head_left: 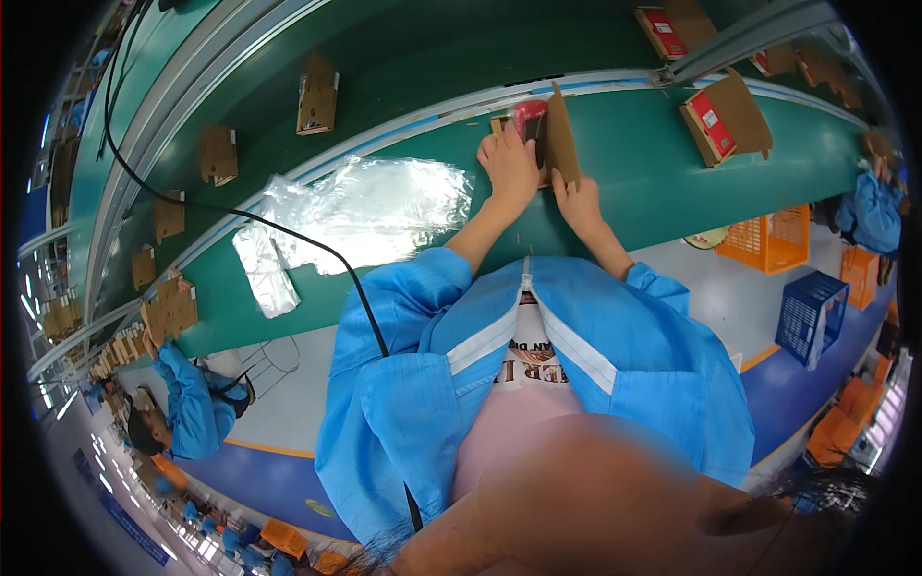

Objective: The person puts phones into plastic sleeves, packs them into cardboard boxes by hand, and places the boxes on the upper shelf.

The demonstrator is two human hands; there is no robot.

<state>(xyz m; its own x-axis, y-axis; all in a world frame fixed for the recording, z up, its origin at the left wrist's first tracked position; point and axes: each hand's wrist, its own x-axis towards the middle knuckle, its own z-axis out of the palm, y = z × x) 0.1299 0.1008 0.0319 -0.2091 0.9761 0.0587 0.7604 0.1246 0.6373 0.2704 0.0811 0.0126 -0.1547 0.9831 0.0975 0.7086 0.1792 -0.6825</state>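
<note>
An open brown cardboard box (563, 144) stands at the far side of the green bench in front of me, its tall flap raised on the right. A red packet (528, 117) shows at its far end, and the dark inside is partly covered. My left hand (512, 171) is closed on the box's left side, its fingertips reaching beside the red packet. At the near right corner, my right hand (580, 206) pinches the base of the flap. To the left of my left hand lies a loose pile of clear plastic bags (394, 202).
Another open carton with a red box (709, 125) rests at the right. Several cartons, one a brown carton (317, 101), sit beyond the metal rail. A black cable (288, 230) hangs across the left. Orange (768, 240) and blue crates (812, 312) stand right; co-workers sit at both sides.
</note>
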